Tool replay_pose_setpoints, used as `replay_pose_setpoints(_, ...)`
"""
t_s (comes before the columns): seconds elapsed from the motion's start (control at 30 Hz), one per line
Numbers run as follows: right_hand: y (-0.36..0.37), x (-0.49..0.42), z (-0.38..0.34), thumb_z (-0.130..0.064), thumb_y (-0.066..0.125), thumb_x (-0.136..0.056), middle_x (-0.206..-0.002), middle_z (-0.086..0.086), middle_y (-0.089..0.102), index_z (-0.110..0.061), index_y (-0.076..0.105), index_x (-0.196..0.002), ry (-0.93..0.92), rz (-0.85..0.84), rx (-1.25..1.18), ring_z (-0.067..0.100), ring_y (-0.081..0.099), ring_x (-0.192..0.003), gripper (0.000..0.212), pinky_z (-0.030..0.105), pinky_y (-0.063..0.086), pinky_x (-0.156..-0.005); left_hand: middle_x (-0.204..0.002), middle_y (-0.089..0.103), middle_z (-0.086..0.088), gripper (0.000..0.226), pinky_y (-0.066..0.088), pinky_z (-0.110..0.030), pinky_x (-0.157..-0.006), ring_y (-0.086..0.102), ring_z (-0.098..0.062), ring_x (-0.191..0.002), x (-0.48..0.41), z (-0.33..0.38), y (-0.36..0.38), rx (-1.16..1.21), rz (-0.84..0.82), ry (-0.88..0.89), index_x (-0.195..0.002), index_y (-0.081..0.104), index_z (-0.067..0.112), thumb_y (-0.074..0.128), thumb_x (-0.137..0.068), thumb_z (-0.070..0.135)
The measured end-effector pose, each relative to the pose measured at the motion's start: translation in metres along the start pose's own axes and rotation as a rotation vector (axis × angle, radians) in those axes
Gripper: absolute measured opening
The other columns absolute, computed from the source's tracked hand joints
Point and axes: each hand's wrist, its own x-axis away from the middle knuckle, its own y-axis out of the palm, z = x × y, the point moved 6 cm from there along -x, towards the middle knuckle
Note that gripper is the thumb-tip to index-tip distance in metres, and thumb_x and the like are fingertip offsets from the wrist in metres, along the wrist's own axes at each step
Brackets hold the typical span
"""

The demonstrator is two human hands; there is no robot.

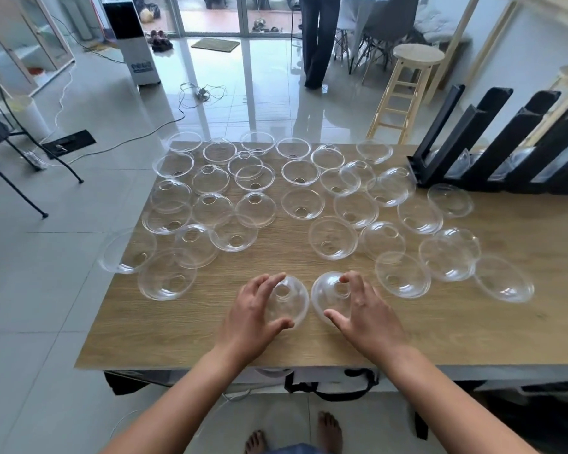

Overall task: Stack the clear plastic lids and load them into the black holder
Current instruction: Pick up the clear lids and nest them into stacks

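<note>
Spanning each rim with spread, curled fingers, the left hand (254, 311) is gripping one clear domed plastic lid (292, 303) and the right hand (366, 309) the neighbouring clear lid (325, 293), at the light wooden table's (177, 329) front; nesting them squarely, holes aligned, is advisable before loading the black slotted holder (479, 136)

Bright daylight, glossy floor (250, 93) glare, edges warped.

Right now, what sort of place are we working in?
Likely a home or small office room, not a factory: glossy tiled floor, sliding glass doors with a doormat before them, and a wooden stool.
</note>
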Motion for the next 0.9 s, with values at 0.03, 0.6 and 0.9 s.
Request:
replay_pose_setpoints(0.03,0.001,-0.001,0.0,-0.049,0.068,-0.082,-0.139,0.001,0.048,-0.024,0.035,-0.129,0.002,-0.005,0.006,0.02,0.052,-0.123,0.063,0.034,0.048,-0.091,-0.147,0.036,0.006,0.085,0.043,-0.035,-0.101,0.035,-0.015,-0.133,0.001,0.0,0.0,-0.005,0.006,0.01,-0.141,0.033,0.045,0.078,-0.069,0.048)
replay_pose_setpoints(0.6,0.008,-0.09,-0.148,-0.038,0.059,-0.092,-0.14,0.0,0.049,-0.022,0.053,-0.132,-0.5,0.013,0.052,0.023,0.041,-0.129,0.044,0.038,0.035,-0.105,-0.112,0.059,0.0,0.051,0.046,-0.038,-0.087,0.051,-0.023,-0.105,0.027,-0.074,-0.13,-0.389,0.396,-0.237,-0.12,0.063,0.029,0.075,-0.073,0.047)
replay_pose_setpoints(0.9,0.052,-0.131,-0.176,-0.028,0.049,-0.094,-0.122,-0.001,0.061,-0.022,0.059,-0.121,-0.585,-0.029,0.475,0.026,0.046,-0.118,0.029,0.035,0.04,-0.096,-0.097,0.061,0.003,0.025,0.044,-0.036,-0.078,0.056,-0.024,-0.095,0.032,-0.098,-0.117,-0.527,0.268,-0.252,-0.095,0.071,0.028,0.078,-0.073,0.037)
